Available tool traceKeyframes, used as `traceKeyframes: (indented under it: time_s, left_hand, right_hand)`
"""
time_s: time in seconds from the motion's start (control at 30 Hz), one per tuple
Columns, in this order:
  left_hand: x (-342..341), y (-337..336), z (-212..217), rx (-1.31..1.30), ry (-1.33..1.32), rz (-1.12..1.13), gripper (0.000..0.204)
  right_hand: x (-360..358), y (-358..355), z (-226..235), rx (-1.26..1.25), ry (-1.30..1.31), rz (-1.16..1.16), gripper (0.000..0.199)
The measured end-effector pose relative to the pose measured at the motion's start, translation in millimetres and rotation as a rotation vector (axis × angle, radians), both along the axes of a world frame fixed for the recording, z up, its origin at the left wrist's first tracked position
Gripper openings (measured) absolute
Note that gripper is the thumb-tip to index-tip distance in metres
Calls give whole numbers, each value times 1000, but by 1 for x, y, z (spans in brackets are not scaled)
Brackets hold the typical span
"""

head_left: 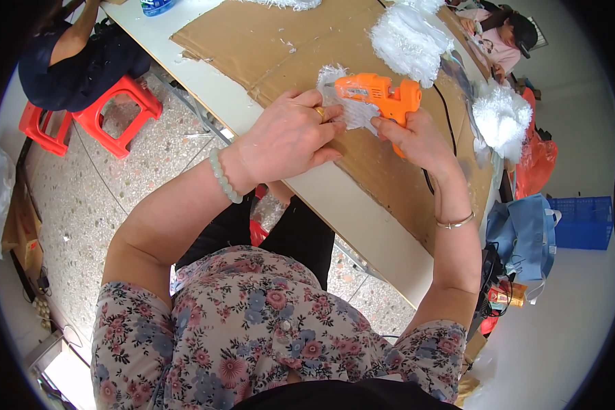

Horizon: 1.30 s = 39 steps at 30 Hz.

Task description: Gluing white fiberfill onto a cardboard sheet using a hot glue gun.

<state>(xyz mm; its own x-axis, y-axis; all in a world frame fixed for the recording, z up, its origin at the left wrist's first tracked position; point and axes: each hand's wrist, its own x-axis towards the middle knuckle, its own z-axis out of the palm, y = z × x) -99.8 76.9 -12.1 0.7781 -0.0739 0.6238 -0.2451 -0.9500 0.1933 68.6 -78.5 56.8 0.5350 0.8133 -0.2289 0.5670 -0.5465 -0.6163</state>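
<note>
In the foreground, the wearer's floral shirt [280, 321] fills the lower view, its hem cut by a dark shape. The left hand [290, 126] has its fingers partly curled at a white fibrous piece [359, 115]; whether they pinch it cannot be told, the palm side being hidden. The right hand [420, 140] is wrapped round the handle of an orange glue gun [383, 94], its nozzle directed left over the piece, which lies on brown cardboard [253, 41] covering part of a white table [355, 212]. Pale marks on the gun are illegible. A black cord [447, 113] passes behind the right wrist. Beyond lie a white fluffy bundle [410, 44] and, at right, an orange package [506, 295], its print too small to read. Farthest, a blue bottle [157, 6] with a partial label and a seated person [82, 65] are cut off.
</note>
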Motion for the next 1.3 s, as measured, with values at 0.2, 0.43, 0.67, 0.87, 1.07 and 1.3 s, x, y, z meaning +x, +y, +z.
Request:
traceKeyframes:
  time_s: [0.2,0.43,0.67,0.87,1.07,1.3]
  left_hand:
    - [-1,0,1,-9,3,9,32]
    - [0,-1,-1,-16,15,5,32]
    - [-1,-1,-1,-8,12,15,31]
    - [1,-1,-3,1,-3,17,31]
    - [1,-1,-3,0,-10,17,31]
    - [1,-1,-1,1,-15,14,31]
  right_hand:
    - [-2,0,1,-18,-76,59,23]
    - [0,6,-1,17,-148,24,22]
    - [-6,1,6,-11,-114,51,22]
    - [-2,0,7,-49,-22,15,23]
    - [-5,-1,9,-66,-28,41,24]
    - [-2,-5,6,-33,-74,63,22]
